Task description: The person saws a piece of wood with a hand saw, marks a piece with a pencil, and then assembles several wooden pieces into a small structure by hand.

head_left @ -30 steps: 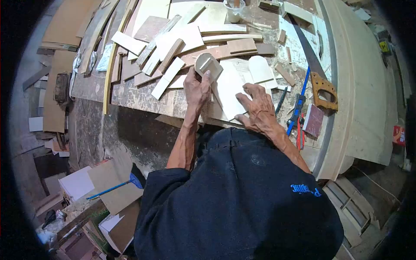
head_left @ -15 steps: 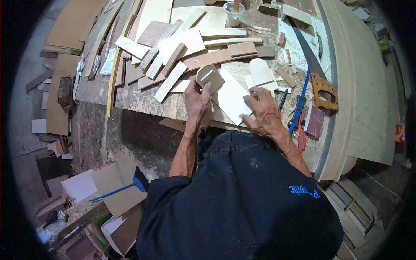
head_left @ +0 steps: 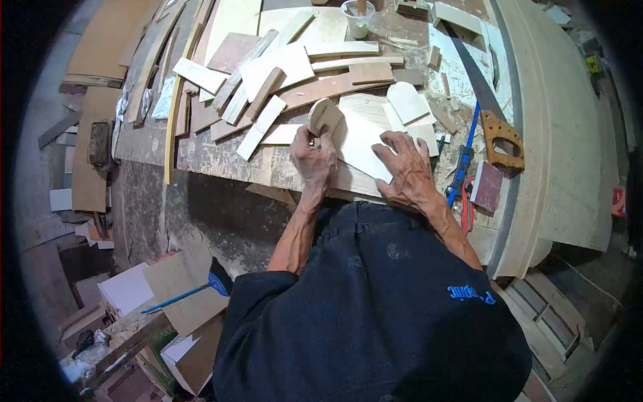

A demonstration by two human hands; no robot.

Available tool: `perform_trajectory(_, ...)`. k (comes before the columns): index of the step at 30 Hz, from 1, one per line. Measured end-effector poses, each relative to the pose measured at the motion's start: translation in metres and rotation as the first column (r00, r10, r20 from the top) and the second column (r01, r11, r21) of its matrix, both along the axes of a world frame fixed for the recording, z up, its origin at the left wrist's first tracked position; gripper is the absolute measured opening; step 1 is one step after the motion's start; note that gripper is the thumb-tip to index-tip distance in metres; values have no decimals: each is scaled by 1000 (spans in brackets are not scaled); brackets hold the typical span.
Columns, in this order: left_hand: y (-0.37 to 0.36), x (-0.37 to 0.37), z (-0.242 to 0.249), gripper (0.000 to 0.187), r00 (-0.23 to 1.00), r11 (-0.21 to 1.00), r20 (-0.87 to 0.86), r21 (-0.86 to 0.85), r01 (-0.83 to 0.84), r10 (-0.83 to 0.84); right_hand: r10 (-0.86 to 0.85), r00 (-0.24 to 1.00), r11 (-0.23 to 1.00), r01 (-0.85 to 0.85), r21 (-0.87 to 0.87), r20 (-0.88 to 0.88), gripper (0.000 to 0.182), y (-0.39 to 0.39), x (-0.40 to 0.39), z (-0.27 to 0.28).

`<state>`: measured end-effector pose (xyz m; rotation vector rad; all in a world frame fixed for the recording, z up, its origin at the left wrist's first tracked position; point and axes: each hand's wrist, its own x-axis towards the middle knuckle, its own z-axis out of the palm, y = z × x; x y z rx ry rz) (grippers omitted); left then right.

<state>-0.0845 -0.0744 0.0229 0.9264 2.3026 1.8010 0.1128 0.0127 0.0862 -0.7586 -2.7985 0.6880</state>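
The left hand [head_left: 313,159] gripped a small pale wooden piece with a rounded top [head_left: 324,118], fingers closed around its lower end, holding it up just above the near edge of the rough, paint-flecked workbench [head_left: 221,155]. The right hand [head_left: 405,169] lay flat with fingers spread, pressing down on a pale rectangular plywood sheet [head_left: 362,144] that reached the bench's near edge; it held nothing. The rounded piece touched or overlapped the sheet's left side.

Just beyond the sheet lay a second pale arch-topped wooden cutout [head_left: 407,102]. A heap of pale and brown wooden offcut strips [head_left: 281,74] crowded the bench's far left part, close behind the left hand. Toward the right edge lay a handsaw with a brown wooden handle [head_left: 501,137], a blue-handled tool [head_left: 462,164] and a dark red sanding block [head_left: 487,186], all near the right hand. A white plastic cup [head_left: 356,17] stood at the far edge.
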Motion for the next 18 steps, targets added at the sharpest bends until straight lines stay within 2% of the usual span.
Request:
perform_trajectory(3,4,-5,5,22,952,993,-289,-99,71,-97,-2,1000,1000,2,-12,21,65,3,3,1)
perform_trajectory(4,1,-2,15,27,966,968,-221,-235,82,-136,-5,1000,1000,6,-14,22,65,4,3,0)
perform_trajectory(7,3,-4,18,33,920,964,-329,-227,142,-213,-15,999,1000,16,-19,37,64,3,3,2)
perform_trajectory(11,3,-6,17,32,899,949,-349,-258,180,-265,-17,999,1000,17,-1,38,60,2,5,4)
perform_trajectory(14,2,-7,12,33,901,951,-338,-236,198,-271,-72,992,997,72,-9,-99,54,4,17,7)
perform_trajectory(15,1,-8,10,33,915,949,-302,-247,196,-267,-130,976,988,142,59,-176,52,6,19,10)
perform_trajectory(17,1,-8,5,33,938,945,-233,-267,191,-256,-380,896,915,401,52,-227,50,7,28,-3)
perform_trajectory(18,1,-6,11,35,916,931,-294,-318,176,-274,-457,867,879,475,51,-199,52,10,32,-4)
